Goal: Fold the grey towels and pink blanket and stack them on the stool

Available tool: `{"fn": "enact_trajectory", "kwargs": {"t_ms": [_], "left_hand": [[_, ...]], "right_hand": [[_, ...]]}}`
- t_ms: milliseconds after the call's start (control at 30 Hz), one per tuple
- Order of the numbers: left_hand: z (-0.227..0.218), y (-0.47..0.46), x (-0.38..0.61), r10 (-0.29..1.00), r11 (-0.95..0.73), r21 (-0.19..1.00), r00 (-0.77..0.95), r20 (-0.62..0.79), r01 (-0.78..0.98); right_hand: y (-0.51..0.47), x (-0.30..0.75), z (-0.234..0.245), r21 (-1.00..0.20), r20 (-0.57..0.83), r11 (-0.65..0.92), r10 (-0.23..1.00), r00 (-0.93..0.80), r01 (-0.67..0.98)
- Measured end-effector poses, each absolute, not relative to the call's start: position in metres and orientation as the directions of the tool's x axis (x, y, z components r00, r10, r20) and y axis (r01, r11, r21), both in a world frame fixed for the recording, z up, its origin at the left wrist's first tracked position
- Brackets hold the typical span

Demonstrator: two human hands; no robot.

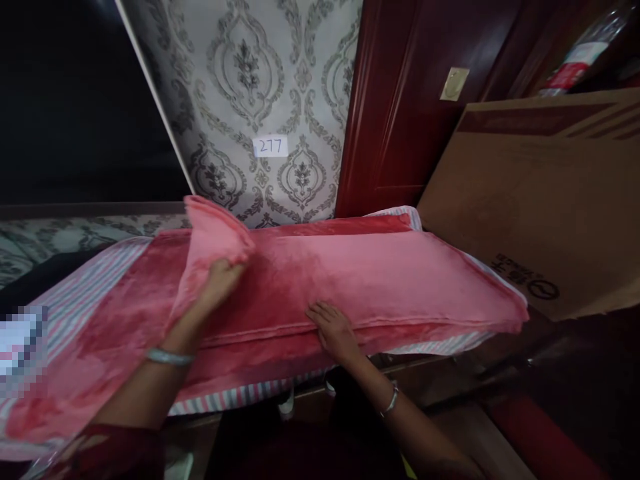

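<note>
A pink plush blanket (390, 273), partly folded over itself, lies lengthwise across a striped cloth (230, 399). My left hand (223, 283) is closed on a lifted fold of the blanket at the left, and this flap stands up towards the wall. Flat on the blanket near its front folded edge rests my right hand (333, 330), its fingers stretched out and holding nothing. Darker red plush shows beneath and behind the folded layer. What supports the cloth is mostly hidden.
A large cardboard box (540, 207) stands at the right end, with a plastic bottle (580, 63) behind it. A dark screen (85, 107) is at the upper left. Behind the blanket are a patterned wall (305, 87) with a paper label (271, 146) and a red wooden panel (385, 133).
</note>
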State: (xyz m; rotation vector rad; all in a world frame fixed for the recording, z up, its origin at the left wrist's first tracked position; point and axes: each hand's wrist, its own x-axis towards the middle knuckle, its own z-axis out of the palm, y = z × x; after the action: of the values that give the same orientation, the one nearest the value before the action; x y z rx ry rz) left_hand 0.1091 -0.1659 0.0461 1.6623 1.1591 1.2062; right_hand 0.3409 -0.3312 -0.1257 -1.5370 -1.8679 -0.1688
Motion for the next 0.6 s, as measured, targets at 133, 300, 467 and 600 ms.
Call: {"fn": "enact_trajectory", "kwargs": {"t_ms": [133, 300, 467, 600], "left_hand": [[-0.016, -0.205, 0.149, 0.735, -0.569, 0.753, 0.615, 0.285, 0.331], [-0.040, -0.223, 0.141, 0.706, -0.636, 0.701, 0.610, 0.359, 0.323], [-0.022, -0.225, 0.134, 0.758, -0.596, 0.738, 0.524, 0.389, 0.315], [-0.025, -0.235, 0.137, 0.703, -0.667, 0.646, 0.602, 0.379, 0.371]], "right_hand": [[-0.332, 0.340, -0.128, -0.345, 0.585, 0.297, 0.810, -0.044, 0.890], [-0.327, 0.353, -0.123, -0.576, 0.511, 0.337, 0.859, 0.007, 0.745], [-0.294, 0.377, -0.094, -0.957, 0.232, 0.176, 0.940, 0.249, 0.229], [-0.246, 0.382, -0.066, -0.986, -0.141, -0.108, 0.945, 0.294, -0.125]]}}
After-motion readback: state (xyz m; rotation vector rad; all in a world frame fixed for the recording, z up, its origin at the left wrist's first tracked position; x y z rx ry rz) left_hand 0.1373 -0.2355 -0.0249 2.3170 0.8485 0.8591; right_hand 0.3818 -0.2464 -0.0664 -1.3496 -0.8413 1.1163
